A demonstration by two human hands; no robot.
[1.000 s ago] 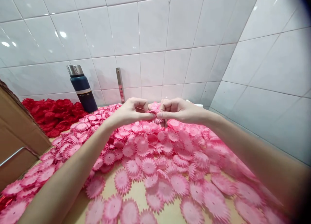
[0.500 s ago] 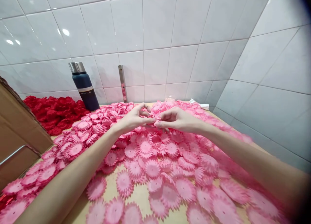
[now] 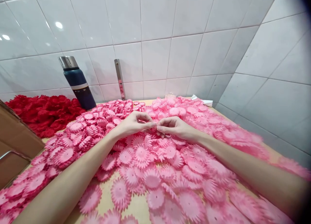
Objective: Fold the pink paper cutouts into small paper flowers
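Note:
Over the middle of the pink pile, my left hand (image 3: 136, 123) and my right hand (image 3: 176, 128) meet with fingertips nearly touching. Thumb and fingers are pinched together on both; whatever lies between them is too small or hidden to make out. Around and beneath them spread many pink flower-shaped discs (image 3: 142, 154), scalloped at the rim, most with a small dark centre hole. Left of my left hand the discs (image 3: 93, 131) are heaped more deeply and have darker pink edges. Paler discs (image 3: 194, 165) lie below my right forearm.
A dark blue bottle (image 3: 81, 88) with a steel cap stands at the back left beside a heap of red flower pieces (image 3: 46, 113). Cardboard (image 3: 17, 143) borders the left side. A metal strip (image 3: 119, 79) is on the tiled wall (image 3: 155, 62). White paper (image 3: 206, 103) lies at the back right.
The view has shifted slightly to the right. My hands have lowered a little, and the pink piece seen between my fingertips before is now hidden.

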